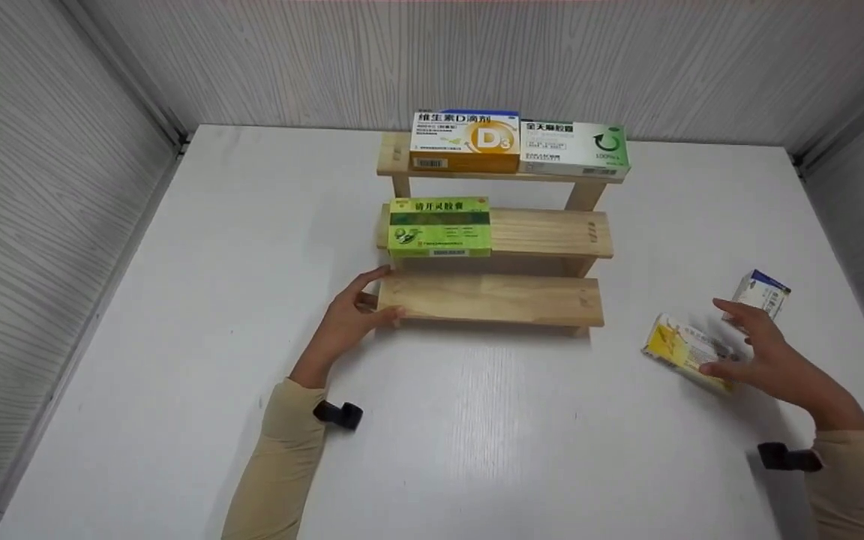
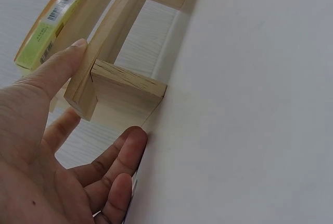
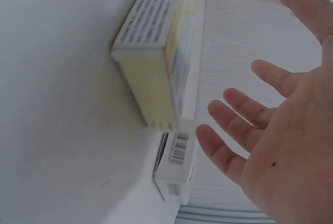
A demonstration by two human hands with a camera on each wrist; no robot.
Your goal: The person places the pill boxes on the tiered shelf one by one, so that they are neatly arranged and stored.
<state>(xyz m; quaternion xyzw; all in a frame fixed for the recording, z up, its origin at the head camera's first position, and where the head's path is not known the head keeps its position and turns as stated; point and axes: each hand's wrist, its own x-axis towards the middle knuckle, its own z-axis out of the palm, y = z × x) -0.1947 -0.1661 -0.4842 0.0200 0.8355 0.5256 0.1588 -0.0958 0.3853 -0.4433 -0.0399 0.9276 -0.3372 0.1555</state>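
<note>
A three-tier wooden stand (image 1: 492, 298) sits on the white table. My left hand (image 1: 346, 319) grips the left end of its lowest step; the left wrist view shows the thumb (image 2: 62, 65) on the step and the other fingers below and beside it. At the right, my right hand (image 1: 773, 364) hovers with spread fingers over a yellow-and-white medicine box (image 1: 673, 343) lying at an angle. In the right wrist view, that box (image 3: 148, 86) stands apart from the fingers. Just behind the hand lies a white-and-blue medicine box (image 1: 773, 296), partly covered by it.
On the top step are an orange-and-white vitamin D box (image 1: 466, 141) and, beside it, a white-and-green capsule box (image 1: 574, 148). A green medicine box (image 1: 439, 229) occupies the left part of the middle step. Grey wood-grain panels (image 1: 477, 60) enclose the table's back and sides.
</note>
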